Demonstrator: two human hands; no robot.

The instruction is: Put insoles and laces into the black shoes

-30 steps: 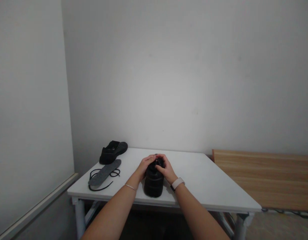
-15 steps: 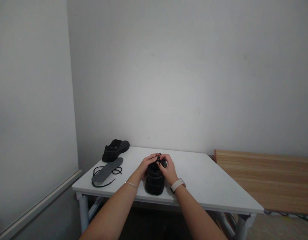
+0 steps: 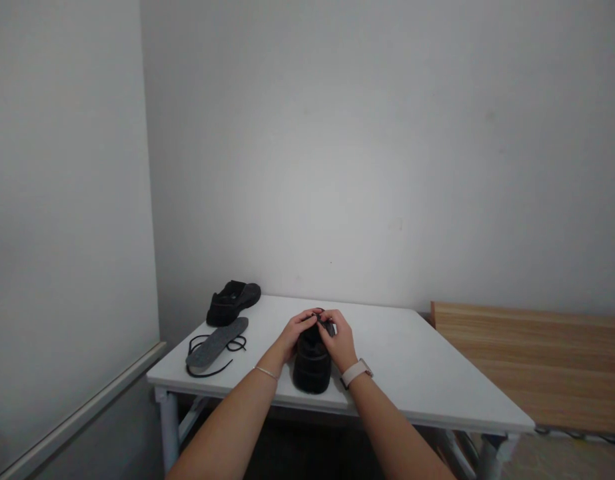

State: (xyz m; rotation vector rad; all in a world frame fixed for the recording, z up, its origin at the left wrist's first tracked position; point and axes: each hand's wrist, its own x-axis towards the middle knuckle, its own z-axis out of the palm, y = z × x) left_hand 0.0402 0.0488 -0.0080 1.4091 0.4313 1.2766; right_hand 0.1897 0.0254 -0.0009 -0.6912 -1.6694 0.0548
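Observation:
A black shoe (image 3: 312,370) stands on the white table with its heel toward me. At its lacing area my left hand (image 3: 296,331) rests along the left side, fingers bent over the top. Opposite it, my right hand (image 3: 338,337) has thumb and fingers pinched together at the same spot. Between the fingertips is something dark and thin that looks like a shoelace (image 3: 317,320), mostly covered by the fingers. The toe of the shoe is hidden behind both hands.
At the table's (image 3: 387,360) back left lies another black shoe (image 3: 232,303). In front of it a grey insole (image 3: 217,345) lies over a loose black shoelace (image 3: 212,373). A wood-grain board (image 3: 527,367) stands right of the table, and walls border the back and left.
My right thumb and fingers have drawn closer together at the lacing area. The whole view has shifted slightly; the shoe, insole and loose lace keep their places on the table.

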